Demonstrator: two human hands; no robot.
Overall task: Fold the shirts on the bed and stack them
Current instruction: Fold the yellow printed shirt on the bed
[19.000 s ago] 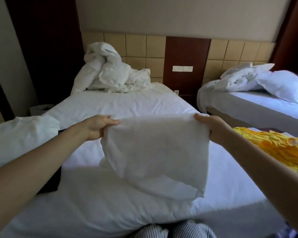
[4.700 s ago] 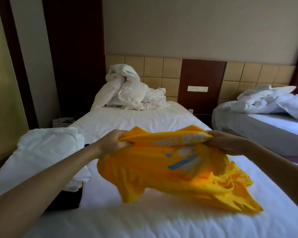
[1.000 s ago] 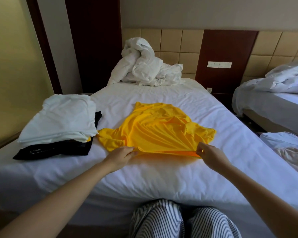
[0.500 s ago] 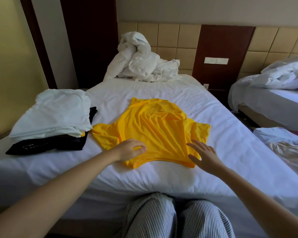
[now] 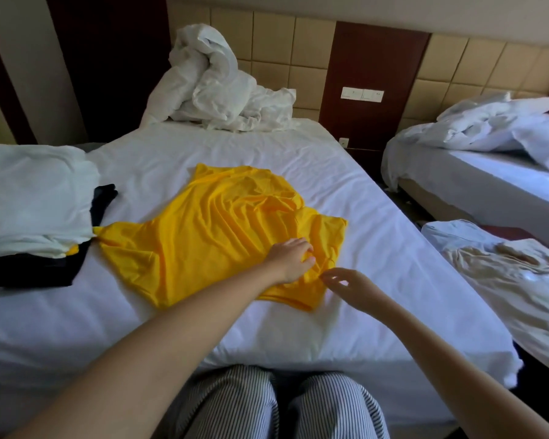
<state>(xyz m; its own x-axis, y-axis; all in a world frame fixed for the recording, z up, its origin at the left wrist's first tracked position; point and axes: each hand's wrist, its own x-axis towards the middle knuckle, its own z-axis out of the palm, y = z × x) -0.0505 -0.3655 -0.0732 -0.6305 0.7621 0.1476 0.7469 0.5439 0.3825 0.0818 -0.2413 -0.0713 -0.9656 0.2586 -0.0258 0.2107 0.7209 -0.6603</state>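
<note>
A wrinkled yellow shirt [image 5: 210, 229] lies spread out in the middle of the white bed [image 5: 298, 327]. My left hand [image 5: 293, 259] reaches across to the shirt's right side, and its curled fingers pinch the fabric near the right sleeve. My right hand [image 5: 343, 285] hovers just beside the shirt's lower right edge with fingers loosely bent, holding nothing. On the bed's left side sits a stack with a folded white shirt [image 5: 29, 198] on top, a sliver of yellow under it and a black garment [image 5: 29, 270] at the bottom.
A crumpled white duvet [image 5: 219, 87] is piled at the head of the bed. A second bed [image 5: 488, 179] stands to the right across a narrow gap. Pale unfolded clothes [image 5: 504, 267] lie at the right. My striped trouser knees [image 5: 282, 407] touch the bed's near edge.
My left hand has slid from the shirt's lower left across to its right side and pinched the fabric. My right hand has come off the shirt and now hovers beside its edge.
</note>
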